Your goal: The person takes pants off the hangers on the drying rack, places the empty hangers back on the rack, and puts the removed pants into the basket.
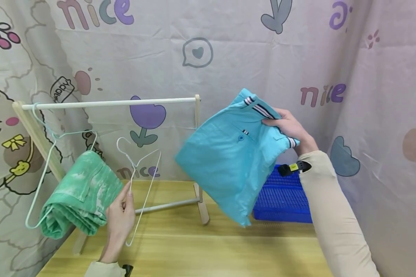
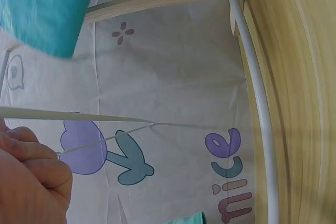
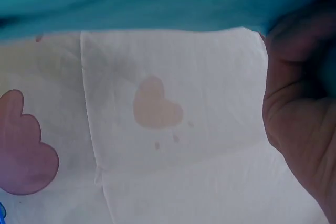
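My left hand (image 1: 120, 215) pinches one side of a white wire hanger (image 1: 135, 165), its hook pointing up. In the left wrist view, curled fingers (image 2: 39, 174) meet the hanger's wire (image 2: 79, 114). On the right, my right hand (image 1: 292, 129) grips light-blue shorts (image 1: 225, 154) by the striped waistband, thumb on the near side. The shorts hang tilted in the air, lower part toward the left, apart from the hanger. Blue cloth (image 3: 173, 11) fills the top of the right wrist view, with the right hand (image 3: 299, 108) partly dark beside it.
At left stands a wooden rack with a white top bar (image 1: 111, 103). From it hangs a pale hanger (image 1: 41, 184) with a folded green garment (image 1: 86, 188) over it. A blue plastic basket (image 1: 280, 192) sits behind the shorts on the wooden table (image 1: 201, 254). Printed curtains surround the table.
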`<state>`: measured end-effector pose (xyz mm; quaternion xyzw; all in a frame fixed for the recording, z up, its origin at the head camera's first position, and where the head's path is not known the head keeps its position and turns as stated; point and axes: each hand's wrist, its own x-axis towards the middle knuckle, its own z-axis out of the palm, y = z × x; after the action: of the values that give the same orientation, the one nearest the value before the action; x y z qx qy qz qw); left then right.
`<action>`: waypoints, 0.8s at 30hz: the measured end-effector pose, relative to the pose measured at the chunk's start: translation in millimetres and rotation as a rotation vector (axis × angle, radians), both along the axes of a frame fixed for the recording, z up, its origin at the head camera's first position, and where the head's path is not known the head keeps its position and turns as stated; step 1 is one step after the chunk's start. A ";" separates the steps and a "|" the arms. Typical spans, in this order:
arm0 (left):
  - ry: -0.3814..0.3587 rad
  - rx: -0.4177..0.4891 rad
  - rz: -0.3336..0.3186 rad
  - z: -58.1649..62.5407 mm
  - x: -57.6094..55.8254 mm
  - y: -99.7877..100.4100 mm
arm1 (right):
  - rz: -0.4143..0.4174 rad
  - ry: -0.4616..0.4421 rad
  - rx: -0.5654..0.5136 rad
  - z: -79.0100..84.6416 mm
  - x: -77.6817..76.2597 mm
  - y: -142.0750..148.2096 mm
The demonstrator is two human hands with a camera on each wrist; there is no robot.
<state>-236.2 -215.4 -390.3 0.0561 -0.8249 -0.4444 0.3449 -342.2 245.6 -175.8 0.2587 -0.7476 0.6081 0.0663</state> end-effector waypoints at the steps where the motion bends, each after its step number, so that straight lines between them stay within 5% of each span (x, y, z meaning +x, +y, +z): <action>1: 0.002 -0.002 0.002 -0.1 0.2 -0.2 | -0.002 -0.026 -0.036 0.1 1.3 5.1; 11: 0.036 -0.020 0.015 -1.1 -1.1 -1.8 | -0.051 -0.270 -0.261 9.3 10.3 43.5; 19: 0.033 0.013 0.008 0.0 0.2 -3.7 | -0.106 -0.378 -0.324 15.0 8.7 53.8; 24: 0.010 0.027 0.007 1.1 3.1 -6.3 | -0.135 -0.418 -0.392 5.1 1.8 56.7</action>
<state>-233.1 -221.7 -389.2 0.0613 -0.8168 -0.4547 0.3496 -340.4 302.4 -170.8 0.0597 -0.6288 0.7753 0.0001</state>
